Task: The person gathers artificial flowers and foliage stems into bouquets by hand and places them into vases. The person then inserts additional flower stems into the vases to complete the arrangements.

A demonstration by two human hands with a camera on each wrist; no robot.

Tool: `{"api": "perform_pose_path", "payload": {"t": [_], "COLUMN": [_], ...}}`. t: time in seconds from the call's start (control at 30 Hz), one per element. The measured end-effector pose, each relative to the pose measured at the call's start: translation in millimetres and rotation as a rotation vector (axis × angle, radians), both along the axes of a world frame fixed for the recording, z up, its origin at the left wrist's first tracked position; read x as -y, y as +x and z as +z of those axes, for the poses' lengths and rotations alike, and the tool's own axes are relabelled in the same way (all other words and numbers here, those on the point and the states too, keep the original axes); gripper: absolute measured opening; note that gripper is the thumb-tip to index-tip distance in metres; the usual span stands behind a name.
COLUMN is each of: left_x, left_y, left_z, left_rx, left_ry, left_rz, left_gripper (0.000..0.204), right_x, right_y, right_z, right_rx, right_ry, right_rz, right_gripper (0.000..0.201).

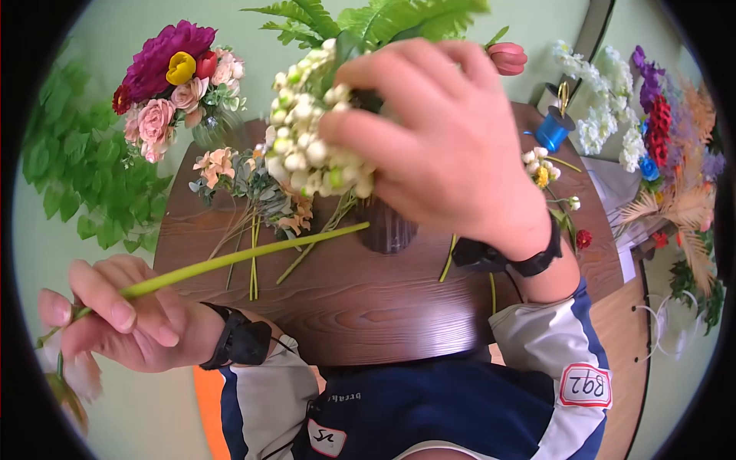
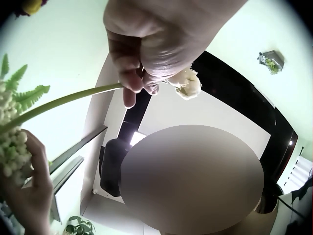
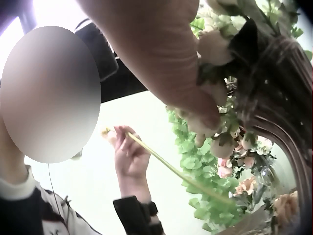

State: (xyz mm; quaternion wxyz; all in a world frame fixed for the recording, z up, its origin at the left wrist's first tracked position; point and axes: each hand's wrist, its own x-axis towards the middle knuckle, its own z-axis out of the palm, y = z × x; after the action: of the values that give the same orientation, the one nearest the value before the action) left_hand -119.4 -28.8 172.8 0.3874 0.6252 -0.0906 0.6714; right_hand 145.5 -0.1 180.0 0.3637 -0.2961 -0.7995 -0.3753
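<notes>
My left hand (image 1: 138, 314) pinches a long green stem (image 1: 253, 253) near its flower end, with the other end pointing at the vase. A pale flower (image 2: 188, 84) shows beside the fingers in the left wrist view. The fingers of my right hand (image 1: 452, 146) curl round the side and top of a full bunch of white and green buds (image 1: 299, 153). That bunch stands above a dark ribbed vase (image 1: 389, 230), whose mouth is hidden. In the right wrist view, the thumb side lies against the buds close to the vase (image 3: 274, 88).
Peach flowers (image 1: 216, 166) and loose stems lie left on the brown table (image 1: 368, 307). Behind them stands a glass vase (image 1: 218, 129) of pink and purple flowers. A blue spool (image 1: 553, 130) and small flowers are at the right; green fern leaves (image 1: 383, 21) rise behind the buds.
</notes>
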Motion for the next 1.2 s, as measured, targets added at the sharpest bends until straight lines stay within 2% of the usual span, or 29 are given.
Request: {"api": "perform_pose_path", "payload": {"t": [0.1,0.17,0.37,0.5,0.57,0.6,0.67,0.73,0.77,0.8,0.83,0.87,0.93,0.97,1.0,1.03,1.07,1.13,1.2], "left_x": [-3,-6,0,-1,-6,-8,-12,-15,-17,-18,-20,-25,-38,-37,-38,-40,-42,-42,-42], "left_y": [6,5,1,18,31,38,54,68,74,76,76,79,87,86,87,89,92,99,102], "left_z": [-1,-6,-6,-10,-15,-15,-15,-14,-14,-13,-13,-12,-13,-13,-13,-13,-14,-20,-22], "left_rx": [0.024,0.220,0.319,0.348,0.264,0.263,0.167,0.069,0.019,-0.032,-0.108,-0.111,0.026,0.019,0.016,-0.093,-0.202,-0.250,-0.191], "left_ry": [0.014,0.184,0.267,0.226,0.177,0.177,0.192,0.205,0.210,0.214,0.180,0.178,0.083,-0.009,-0.008,-0.038,-0.068,-0.308,-0.245], "left_rz": [-0.063,0.193,0.311,0.255,0.074,0.072,0.246,0.418,0.504,0.589,0.485,0.483,0.390,0.333,0.332,0.366,0.400,0.412,0.455], "left_gripper": [0.020,0.021,0.029,0.032,0.034,0.034,0.027,0.022,0.021,0.020,0.023,0.023,0.024,0.023,0.023,0.016,0.014,0.004,0.005], "right_x": [0,-1,5,3,3,3,-5,-22,-16,-6,1,-3,-15,-11,-4,2,5,7,-2], "right_y": [8,11,6,7,7,7,9,11,13,15,15,17,17,16,15,12,11,10,9], "right_z": [8,11,25,26,26,26,25,23,24,27,29,27,23,25,27,29,30,30,20], "right_rx": [-0.052,-0.041,-0.011,-0.014,-0.017,-0.013,-0.012,-0.005,-0.007,0.009,0.024,0.020,-0.003,-0.005,-0.023,-0.040,-0.041,0.016,-0.026], "right_ry": [-0.093,-0.115,-0.111,-0.094,-0.098,-0.097,-0.095,0.159,0.158,0.035,-0.088,-0.090,-0.011,-0.010,-0.109,-0.208,-0.208,-0.180,-0.139], "right_rz": [0.042,0.048,0.061,0.044,0.051,0.061,0.071,0.203,0.202,0.167,0.131,0.131,0.213,0.212,0.162,0.112,0.112,0.013,0.047], "right_gripper": [0.039,0.039,0.034,0.032,0.031,0.031,0.031,0.022,0.022,0.024,0.026,0.026,0.026,0.026,0.026,0.027,0.027,0.018,0.024]}}
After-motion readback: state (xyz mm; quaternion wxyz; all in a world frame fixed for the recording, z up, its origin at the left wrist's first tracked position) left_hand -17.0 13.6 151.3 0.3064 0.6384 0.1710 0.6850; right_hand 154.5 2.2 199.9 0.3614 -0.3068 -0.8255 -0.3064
